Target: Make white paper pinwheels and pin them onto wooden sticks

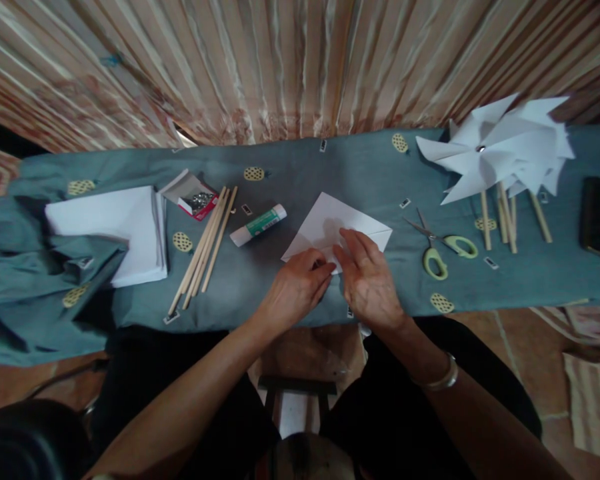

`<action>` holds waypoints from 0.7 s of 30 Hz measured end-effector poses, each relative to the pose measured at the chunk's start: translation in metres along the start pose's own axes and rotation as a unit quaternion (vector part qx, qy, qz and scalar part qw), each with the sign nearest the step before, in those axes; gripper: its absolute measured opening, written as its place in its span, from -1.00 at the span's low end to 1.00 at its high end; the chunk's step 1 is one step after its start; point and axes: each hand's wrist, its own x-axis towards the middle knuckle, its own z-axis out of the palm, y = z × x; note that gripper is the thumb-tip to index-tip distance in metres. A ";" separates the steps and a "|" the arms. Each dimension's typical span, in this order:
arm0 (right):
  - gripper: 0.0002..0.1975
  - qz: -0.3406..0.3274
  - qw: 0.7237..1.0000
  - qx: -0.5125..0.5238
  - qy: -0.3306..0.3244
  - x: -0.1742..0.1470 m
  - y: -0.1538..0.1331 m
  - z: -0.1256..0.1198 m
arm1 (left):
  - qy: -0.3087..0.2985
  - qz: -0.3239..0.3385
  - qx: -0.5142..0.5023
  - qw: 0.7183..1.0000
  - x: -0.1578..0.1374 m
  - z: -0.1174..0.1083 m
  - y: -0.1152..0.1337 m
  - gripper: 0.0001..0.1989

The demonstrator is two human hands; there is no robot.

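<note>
Tabletop [375, 160]: glue [259, 225] and scissors [432, 236] within reach; my left hand [301, 279] pinches the paper [317, 225], my right hand [371, 281], loosely spread, apparently steadies it.

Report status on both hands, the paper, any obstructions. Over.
Left hand and right hand at near part of white paper. Fold line showing toward right corner. Glue stick left, scissors right, neither touching paper.

Left hand [297, 283] and right hand [373, 287] bare, forearms [200, 387] bare too, rounded silver-toned bangle [448, 377] at right wrist, lower right of frame, plain black trousers [480, 353] either side of bottom centre.
</note>
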 end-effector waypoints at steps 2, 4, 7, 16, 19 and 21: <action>-0.58 0.001 1.000 -0.005 -0.004 -0.001 -0.003 0.003 | 0.003 0.003 0.001 1.000 0.000 0.000 0.000 -0.73; -0.54 0.000 1.000 0.000 -0.012 -0.001 -0.005 0.005 | 0.001 0.006 0.004 1.000 0.000 0.000 0.001 -0.73; -0.53 -0.006 1.000 0.023 -0.016 0.001 -0.004 0.007 | -0.007 0.005 0.012 1.000 0.001 0.000 0.001 -0.74; -0.59 -0.005 0.999 0.030 -0.022 0.013 -0.003 0.013 | -0.017 -0.001 0.028 0.999 0.001 0.002 0.001 -0.73; -0.59 0.000 0.999 0.038 -0.023 0.015 -0.006 0.016 | -0.015 0.001 0.032 0.999 0.002 0.003 0.000 -0.73; -0.62 0.001 0.999 0.044 -0.010 0.015 -0.004 0.012 | -0.012 0.003 0.034 0.999 0.002 0.002 0.000 -0.74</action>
